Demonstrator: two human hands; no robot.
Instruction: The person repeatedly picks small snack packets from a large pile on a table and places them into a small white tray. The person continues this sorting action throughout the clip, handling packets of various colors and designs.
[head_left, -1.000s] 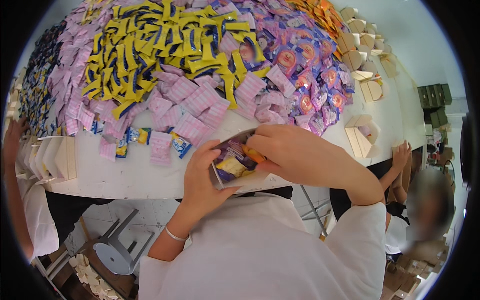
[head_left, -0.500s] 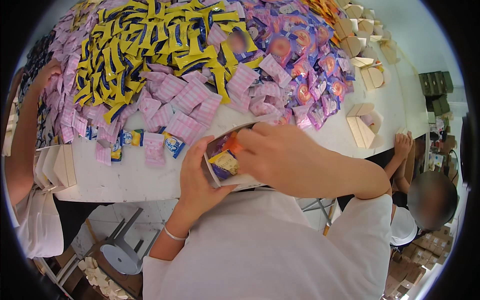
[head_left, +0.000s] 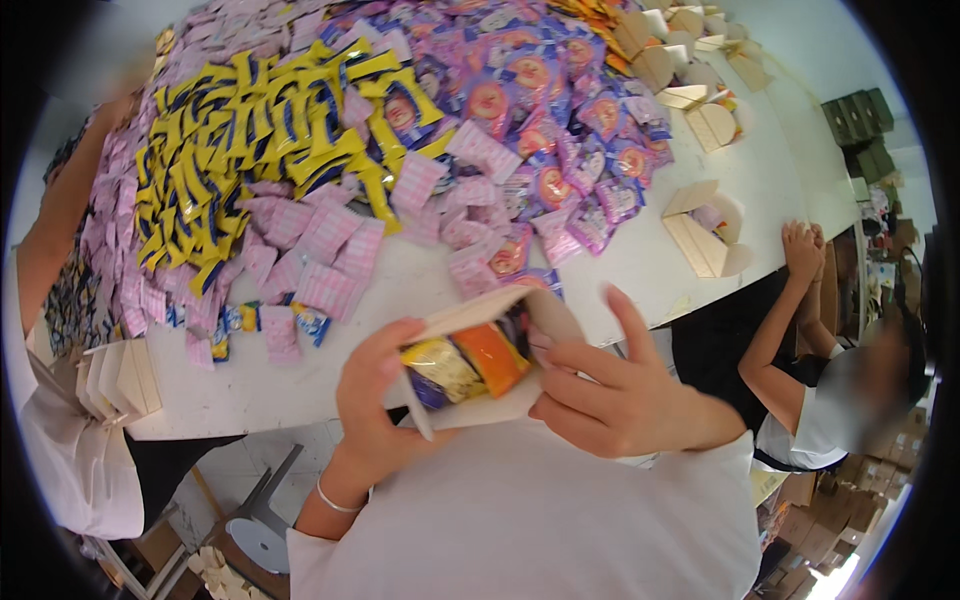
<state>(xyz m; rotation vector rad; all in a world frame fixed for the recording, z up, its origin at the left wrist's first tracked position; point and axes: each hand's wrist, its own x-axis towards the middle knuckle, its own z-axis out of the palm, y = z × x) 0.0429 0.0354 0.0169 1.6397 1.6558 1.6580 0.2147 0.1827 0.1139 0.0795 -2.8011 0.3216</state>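
A small cream cardboard box (head_left: 490, 410) is tilted toward me at the table's front edge, its top open. My left hand (head_left: 370, 400) is wrapped round the box's left end. At the other end, my right hand (head_left: 622, 402) pinches the flap, its index finger pointing up. Inside the box lie a yellow and purple snack packet (head_left: 440, 368) and an orange packet (head_left: 492, 358); something dark behind them is partly hidden. Just beyond the box are pink striped packets (head_left: 340, 255) and purple packets (head_left: 530, 180), heaped on the white table (head_left: 400, 285).
Yellow packets (head_left: 240, 150) fill the heap's left middle. Filled cream boxes (head_left: 700, 235) stand along the right side, and nested boxes (head_left: 122, 380) at the left edge. One person's arm (head_left: 65, 220) reaches in at left; another person's hands (head_left: 803, 250) rest at the right. A grey stool (head_left: 260, 540) stands below.
My right hand has come out of the box's inside and moved right to its end flap. The box has tilted, showing the orange packet more fully. My view has shifted slightly.
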